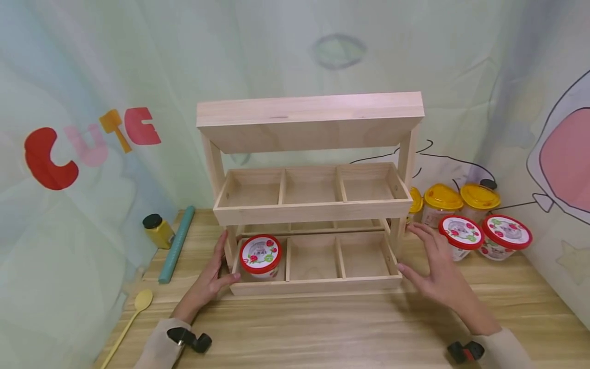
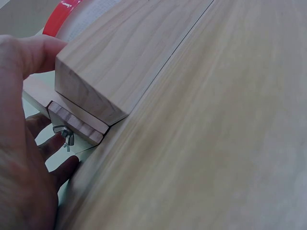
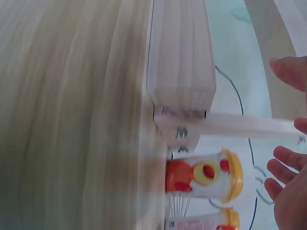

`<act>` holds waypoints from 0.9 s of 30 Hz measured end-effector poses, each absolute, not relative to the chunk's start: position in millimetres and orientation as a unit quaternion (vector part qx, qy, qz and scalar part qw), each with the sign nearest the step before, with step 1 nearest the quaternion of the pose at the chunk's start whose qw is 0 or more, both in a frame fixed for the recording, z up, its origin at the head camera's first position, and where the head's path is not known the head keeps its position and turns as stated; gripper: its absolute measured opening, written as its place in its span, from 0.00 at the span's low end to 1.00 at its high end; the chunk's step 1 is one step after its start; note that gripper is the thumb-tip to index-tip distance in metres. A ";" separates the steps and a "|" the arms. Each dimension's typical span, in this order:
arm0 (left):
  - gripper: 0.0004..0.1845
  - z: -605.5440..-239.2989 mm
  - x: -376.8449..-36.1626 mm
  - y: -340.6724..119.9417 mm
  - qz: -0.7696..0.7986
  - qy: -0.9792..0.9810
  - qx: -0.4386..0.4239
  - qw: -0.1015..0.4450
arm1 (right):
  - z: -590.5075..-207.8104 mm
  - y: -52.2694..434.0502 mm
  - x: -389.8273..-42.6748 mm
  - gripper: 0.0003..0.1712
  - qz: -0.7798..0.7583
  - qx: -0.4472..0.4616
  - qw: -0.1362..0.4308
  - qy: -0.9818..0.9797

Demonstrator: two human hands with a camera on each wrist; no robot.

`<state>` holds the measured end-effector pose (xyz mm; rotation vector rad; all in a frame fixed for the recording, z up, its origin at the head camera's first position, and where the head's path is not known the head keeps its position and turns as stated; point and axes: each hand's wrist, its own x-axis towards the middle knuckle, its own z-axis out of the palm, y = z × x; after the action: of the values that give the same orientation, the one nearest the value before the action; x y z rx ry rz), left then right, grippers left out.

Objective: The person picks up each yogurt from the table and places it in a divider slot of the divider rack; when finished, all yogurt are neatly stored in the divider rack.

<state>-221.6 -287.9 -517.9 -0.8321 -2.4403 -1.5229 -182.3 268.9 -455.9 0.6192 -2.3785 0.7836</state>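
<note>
A two-tier wooden shelf rack [image 1: 313, 212] with a slanted top board stands on the table, its trays split into compartments. One lidded tub [image 1: 260, 254] with a red rim sits in the lower tray's left compartment. At the rack's left end, my left hand [image 1: 213, 271] grips the side, thumb at the lower tray's front corner and fingers around toward the post. The left wrist view shows a wing nut [image 2: 65, 135] near those fingers. My right hand [image 1: 435, 266] is spread beside the right end; in the right wrist view its fingers [image 3: 285, 163] stand apart from the wood.
To the right stand two red-rimmed tubs [image 1: 461, 233] and several yellow-lidded containers [image 1: 442, 200]. On the left lie a teal roll [image 1: 177, 246] and a yellow spoon [image 1: 133, 318], near a black-capped yellow jar [image 1: 159, 230]. A printed curtain [image 1: 276, 51] hangs behind.
</note>
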 end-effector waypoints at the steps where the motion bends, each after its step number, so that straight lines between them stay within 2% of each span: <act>1: 0.61 -518.0 -221.7 -288.0 -0.507 -0.813 -0.278 0.075 | -456.4 271.9 -183.3 0.55 0.292 0.225 0.278 -0.887; 8: 0.61 -518.3 -222.1 -287.9 -0.506 -0.812 -0.282 0.078 | -461.1 294.4 -196.3 0.49 0.288 0.214 0.330 -0.873; 11: 0.61 -518.0 -222.3 -287.7 -0.507 -0.811 -0.283 0.077 | -461.8 302.9 -201.5 0.54 0.282 0.209 0.355 -0.866; 15: 0.61 -517.0 -222.1 -287.6 -0.502 -0.815 -0.279 0.079 | -460.4 311.2 -203.0 0.49 0.266 0.174 0.344 -0.884; 18: 0.61 -516.4 -221.3 -287.7 -0.499 -0.819 -0.274 0.079 | -461.3 318.0 -206.3 0.52 0.262 0.147 0.330 -0.895; 27: 0.62 -516.9 -221.8 -287.2 -0.499 -0.817 -0.278 0.081 | -462.8 336.6 -218.2 0.48 0.250 0.061 0.289 -0.922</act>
<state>-221.8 -287.2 -516.9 -0.8304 -2.4416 -1.4922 -218.2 336.6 -462.8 0.1616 -2.4612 0.6681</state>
